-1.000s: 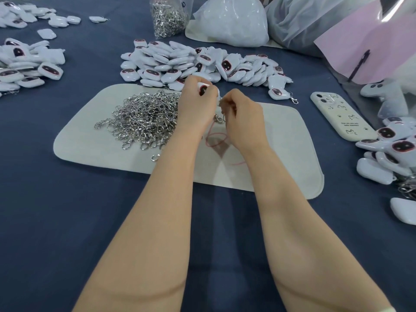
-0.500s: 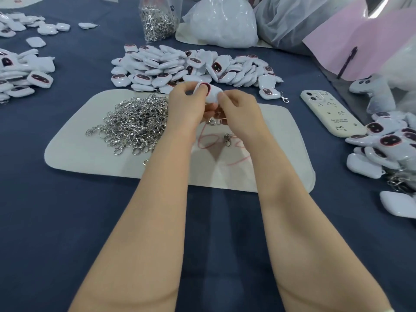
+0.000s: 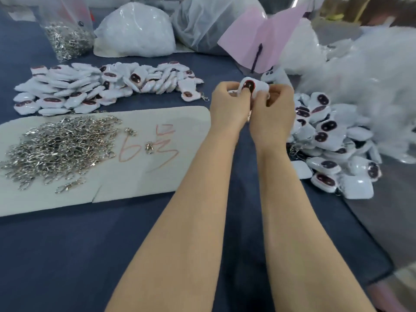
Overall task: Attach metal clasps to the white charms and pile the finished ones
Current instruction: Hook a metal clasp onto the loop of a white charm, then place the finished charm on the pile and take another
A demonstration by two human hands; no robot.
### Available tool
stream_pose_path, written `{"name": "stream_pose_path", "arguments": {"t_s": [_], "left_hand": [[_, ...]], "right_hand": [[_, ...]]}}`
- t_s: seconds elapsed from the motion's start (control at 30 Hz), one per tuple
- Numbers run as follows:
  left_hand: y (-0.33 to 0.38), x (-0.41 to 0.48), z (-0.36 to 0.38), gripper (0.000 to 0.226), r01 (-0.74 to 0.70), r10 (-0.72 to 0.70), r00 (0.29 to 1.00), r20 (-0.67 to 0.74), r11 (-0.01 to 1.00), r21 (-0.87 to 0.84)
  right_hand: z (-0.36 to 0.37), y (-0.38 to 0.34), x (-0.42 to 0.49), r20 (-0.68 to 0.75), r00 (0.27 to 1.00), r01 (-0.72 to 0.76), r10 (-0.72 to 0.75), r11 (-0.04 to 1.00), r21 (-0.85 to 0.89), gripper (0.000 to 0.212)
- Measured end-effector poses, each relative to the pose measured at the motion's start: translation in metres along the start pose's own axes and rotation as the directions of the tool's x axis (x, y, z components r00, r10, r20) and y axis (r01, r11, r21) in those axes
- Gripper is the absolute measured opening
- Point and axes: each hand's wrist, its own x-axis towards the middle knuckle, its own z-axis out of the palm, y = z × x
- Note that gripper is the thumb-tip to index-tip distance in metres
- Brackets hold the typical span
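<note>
Both my hands hold one white charm (image 3: 254,85) with a dark oval on it, raised above the blue cloth. My left hand (image 3: 229,104) pinches its left side and my right hand (image 3: 273,109) curls around its right side. A bit of metal clasp shows below my fingers, mostly hidden. A heap of loose metal clasps (image 3: 58,145) lies on a pale mat (image 3: 135,183) to the left. Behind the mat is a spread of white charms (image 3: 101,86). To the right of my hands lies a pile of charms (image 3: 333,140), some with clasps showing.
At the back stand a clear bag of clasps (image 3: 67,37), white plastic bags (image 3: 135,32) and a pink sheet (image 3: 258,39). White fluffy material (image 3: 371,82) fills the right side. Two single clasps (image 3: 149,147) lie on the mat beside red writing.
My hands have carried the charm from over the mat to the right, beside the right-hand pile. The view has swung right with them.
</note>
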Motion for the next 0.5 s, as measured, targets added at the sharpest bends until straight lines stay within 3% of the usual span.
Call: {"name": "stream_pose_path", "arguments": {"t_s": [0.07, 0.17, 0.33, 0.5], "left_hand": [[-0.003, -0.007, 0.026, 0.012, 0.016, -0.016, 0.998, 0.068, 1.000, -0.006], [-0.012, -0.014, 0.053, 0.015, -0.041, 0.018, 0.988, 0.156, 0.989, 0.143], [-0.031, -0.013, 0.072, 0.019, -0.056, -0.033, 0.984, 0.175, 0.877, 0.478], [-0.032, -0.009, 0.072, 0.032, -0.070, 0.008, 0.991, 0.133, 0.880, 0.470]], "right_hand": [[-0.020, 0.007, 0.011, -0.118, 0.993, 0.026, -0.028, 0.999, -0.018, 0.016], [-0.043, 0.022, 0.024, -0.207, 0.977, 0.022, -0.052, 0.989, -0.144, 0.025], [-0.059, 0.047, 0.022, -0.200, 0.979, -0.030, -0.031, 0.956, -0.291, 0.030], [-0.056, 0.048, 0.023, -0.208, 0.977, -0.018, -0.044, 0.958, -0.286, 0.036]]}}
